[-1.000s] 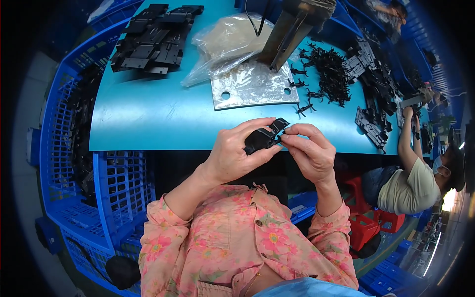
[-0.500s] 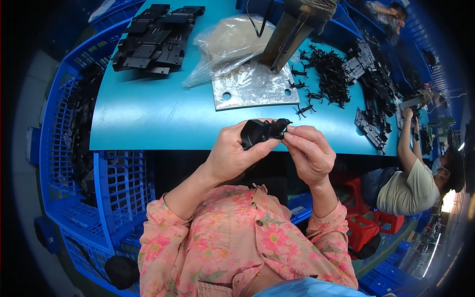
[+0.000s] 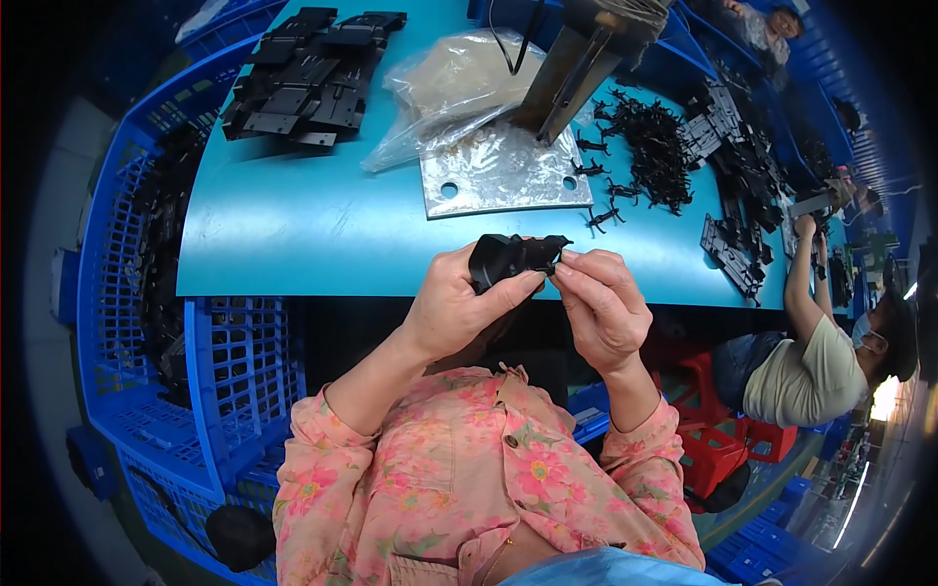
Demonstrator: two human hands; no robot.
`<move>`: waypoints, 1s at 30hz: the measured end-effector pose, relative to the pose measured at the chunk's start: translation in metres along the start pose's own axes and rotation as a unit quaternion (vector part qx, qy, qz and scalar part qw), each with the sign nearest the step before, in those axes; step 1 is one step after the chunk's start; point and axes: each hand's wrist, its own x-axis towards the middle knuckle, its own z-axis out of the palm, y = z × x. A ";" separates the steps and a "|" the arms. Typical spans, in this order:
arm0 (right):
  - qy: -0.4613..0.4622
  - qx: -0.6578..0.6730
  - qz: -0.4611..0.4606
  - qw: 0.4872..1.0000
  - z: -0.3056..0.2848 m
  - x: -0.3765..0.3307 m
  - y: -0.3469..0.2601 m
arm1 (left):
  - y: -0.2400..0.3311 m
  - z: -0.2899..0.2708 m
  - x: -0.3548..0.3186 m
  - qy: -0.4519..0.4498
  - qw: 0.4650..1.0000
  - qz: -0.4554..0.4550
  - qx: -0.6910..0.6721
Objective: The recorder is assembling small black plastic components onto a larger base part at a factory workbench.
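My left hand [image 3: 457, 305] grips a black plastic part [image 3: 510, 258] just above the near edge of the teal table [image 3: 293, 234]. My right hand [image 3: 601, 303] pinches the part's right end with thumb and fingertips. Both hands meet over the table edge, in front of my floral-sleeved arms. What my right fingertips hold beyond the part is too small to tell.
A metal plate [image 3: 503, 176] with a post on it stands behind the hands, with a clear plastic bag [image 3: 445, 93] beside it. Stacked black parts [image 3: 308, 63] lie far left; small black clips [image 3: 650, 142] far right. Blue crates [image 3: 166, 342] stand left. Another person [image 3: 816, 366] sits right.
The black part has turned in my hands and now lies flatter, with my left hand gripping it from below and my right fingers still at its right end.
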 end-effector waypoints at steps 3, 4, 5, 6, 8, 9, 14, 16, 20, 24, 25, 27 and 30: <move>0.002 0.000 -0.008 1.000 0.001 0.002 -0.001 | 0.004 -0.001 -0.002 -0.008 0.995 -0.069 -0.065; 0.003 0.002 -0.006 1.000 0.002 0.002 -0.002 | 0.002 -0.002 -0.003 -0.005 0.995 -0.069 -0.066; 0.004 0.001 -0.005 1.000 0.002 0.002 -0.002 | 0.002 -0.002 -0.003 -0.003 0.995 -0.070 -0.067; 0.010 -0.001 -0.002 1.000 0.003 0.002 -0.002 | 0.002 -0.002 -0.003 -0.004 0.995 -0.070 -0.066; 0.015 -0.001 0.001 1.000 0.004 0.002 -0.003 | 0.003 0.000 -0.002 0.007 0.995 -0.063 -0.075; 0.011 0.006 0.012 1.000 0.003 0.004 -0.004 | 0.003 -0.001 -0.002 0.008 0.995 -0.064 -0.075; 0.019 0.038 0.075 0.996 0.003 0.007 -0.012 | 0.004 -0.002 -0.002 0.000 0.997 -0.050 -0.061; 0.016 0.025 0.048 0.998 0.001 0.008 -0.010 | 0.006 -0.002 -0.001 -0.005 0.996 -0.055 -0.063; 0.008 0.021 0.035 0.999 0.004 0.005 -0.008 | 0.006 -0.004 -0.003 -0.010 0.995 -0.067 -0.077; 0.020 0.010 0.029 0.999 0.006 0.003 -0.010 | 0.006 -0.004 -0.004 -0.003 0.996 -0.057 -0.069; 0.028 0.011 0.035 0.999 0.007 0.003 -0.010 | 0.007 -0.003 -0.004 -0.001 0.995 -0.064 -0.078; 0.030 0.011 0.051 0.998 0.007 0.005 -0.013 | 0.008 -0.003 -0.004 -0.002 0.994 -0.072 -0.081; 0.023 0.011 0.068 0.997 0.005 0.008 -0.016 | 0.008 -0.004 -0.005 -0.004 0.992 -0.087 -0.092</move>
